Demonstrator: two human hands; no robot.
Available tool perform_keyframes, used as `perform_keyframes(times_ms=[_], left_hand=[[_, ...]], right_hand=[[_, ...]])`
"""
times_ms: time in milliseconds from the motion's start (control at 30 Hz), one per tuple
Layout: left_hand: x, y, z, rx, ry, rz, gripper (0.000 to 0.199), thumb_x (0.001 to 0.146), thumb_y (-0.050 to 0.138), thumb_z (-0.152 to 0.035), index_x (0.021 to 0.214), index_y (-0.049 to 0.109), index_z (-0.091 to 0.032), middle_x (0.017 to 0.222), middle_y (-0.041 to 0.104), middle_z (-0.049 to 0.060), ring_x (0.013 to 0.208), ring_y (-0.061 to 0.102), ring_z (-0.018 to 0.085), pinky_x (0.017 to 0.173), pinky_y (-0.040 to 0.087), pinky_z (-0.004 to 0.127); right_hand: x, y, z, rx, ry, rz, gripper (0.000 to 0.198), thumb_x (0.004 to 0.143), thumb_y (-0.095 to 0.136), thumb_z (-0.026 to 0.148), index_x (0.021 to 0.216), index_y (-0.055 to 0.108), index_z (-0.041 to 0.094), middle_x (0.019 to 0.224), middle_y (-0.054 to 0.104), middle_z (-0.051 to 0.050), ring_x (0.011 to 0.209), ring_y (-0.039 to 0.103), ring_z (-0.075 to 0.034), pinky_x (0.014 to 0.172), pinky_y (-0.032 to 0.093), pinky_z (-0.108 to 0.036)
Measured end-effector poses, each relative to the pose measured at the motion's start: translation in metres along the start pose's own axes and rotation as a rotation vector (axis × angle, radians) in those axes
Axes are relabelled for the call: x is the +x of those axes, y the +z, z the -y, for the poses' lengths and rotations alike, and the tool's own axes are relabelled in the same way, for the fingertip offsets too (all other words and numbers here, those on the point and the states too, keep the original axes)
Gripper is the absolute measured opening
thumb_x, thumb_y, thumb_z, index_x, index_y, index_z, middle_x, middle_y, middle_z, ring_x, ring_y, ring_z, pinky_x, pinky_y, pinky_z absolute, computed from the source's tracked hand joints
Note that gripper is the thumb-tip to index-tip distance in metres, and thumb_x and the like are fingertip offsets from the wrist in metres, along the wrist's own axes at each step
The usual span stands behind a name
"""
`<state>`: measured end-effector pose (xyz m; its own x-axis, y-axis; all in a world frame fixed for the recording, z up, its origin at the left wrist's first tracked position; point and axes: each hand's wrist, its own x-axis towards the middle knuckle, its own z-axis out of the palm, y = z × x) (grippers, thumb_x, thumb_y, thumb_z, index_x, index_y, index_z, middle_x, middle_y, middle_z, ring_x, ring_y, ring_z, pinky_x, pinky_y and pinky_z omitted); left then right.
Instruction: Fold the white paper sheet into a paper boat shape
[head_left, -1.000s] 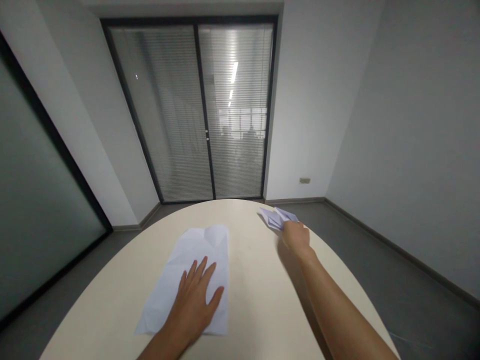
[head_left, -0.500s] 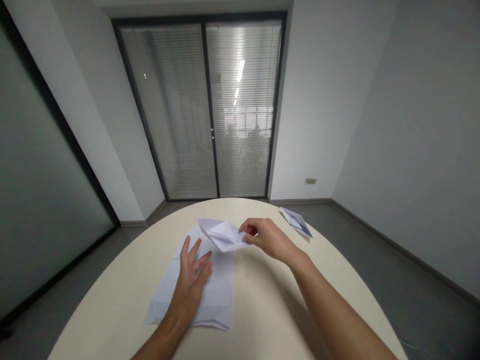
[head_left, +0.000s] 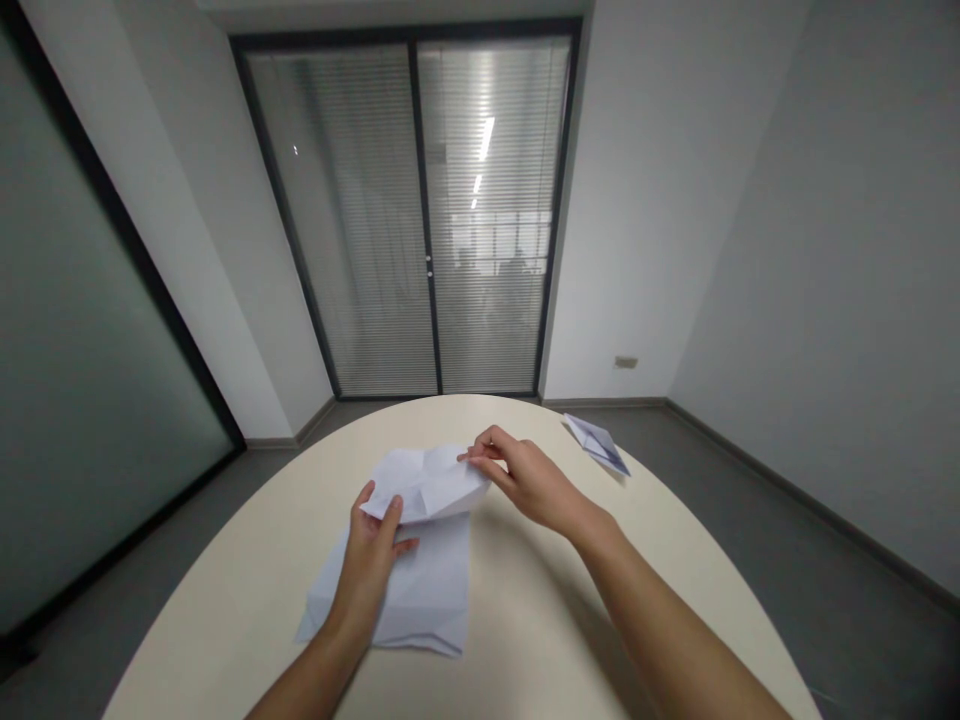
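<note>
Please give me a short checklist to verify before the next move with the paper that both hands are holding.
1. Left hand grips the near left edge of the creased sheet: ok.
2. Right hand pinches the far right corner of the same sheet: ok.
3. Sheet is lifted off the flat sheet below it, so only one sheet is in the grip: cannot tell, the edges overlap.
4. Flat sheet lies fully on the table: ok.
5. Folded paper at the far right lies apart from both hands: ok.
6. Folded paper is safely away from the table edge: not ok, it lies close to the edge.
</note>
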<state>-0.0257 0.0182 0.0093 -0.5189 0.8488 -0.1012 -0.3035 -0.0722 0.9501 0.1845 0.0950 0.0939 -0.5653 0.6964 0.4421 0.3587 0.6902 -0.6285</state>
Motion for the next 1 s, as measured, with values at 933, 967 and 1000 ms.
perform_keyframes(times_ms=[933,967,1000], left_hand=[[-0.022,0.015,-0.027,-0.025,-0.023,0.350,0.046,0.066,0.082,-0.032,0.105,0.068,-0.013,0.099,0.075,0.011,0.091,0.070,0.028,0.079,0.054,0.035],[-0.022,0.014,-0.026,0.006,-0.015,0.348,0.045,0.068,0.081,-0.035,0.105,0.069,-0.012,0.099,0.075,0.012,0.091,0.070,0.029,0.079,0.054,0.036],[-0.021,0.013,-0.025,0.032,-0.003,0.339,0.044,0.069,0.080,-0.037,0.104,0.070,-0.012,0.100,0.075,0.012,0.091,0.070,0.029,0.079,0.054,0.036]], right_hand=[[-0.003,0.028,0.033,-0.223,-0.246,0.351,0.027,0.103,0.043,0.033,0.101,0.067,0.020,0.086,0.073,-0.004,0.076,0.065,-0.017,0.068,0.040,-0.025],[-0.002,0.027,0.030,-0.201,-0.230,0.324,0.021,0.101,0.049,0.030,0.103,0.067,0.020,0.089,0.073,-0.004,0.078,0.065,-0.017,0.069,0.041,-0.025],[-0.001,0.027,0.028,-0.182,-0.220,0.292,0.016,0.098,0.054,0.027,0.104,0.067,0.021,0.091,0.072,-0.003,0.080,0.065,-0.017,0.071,0.042,-0.025]])
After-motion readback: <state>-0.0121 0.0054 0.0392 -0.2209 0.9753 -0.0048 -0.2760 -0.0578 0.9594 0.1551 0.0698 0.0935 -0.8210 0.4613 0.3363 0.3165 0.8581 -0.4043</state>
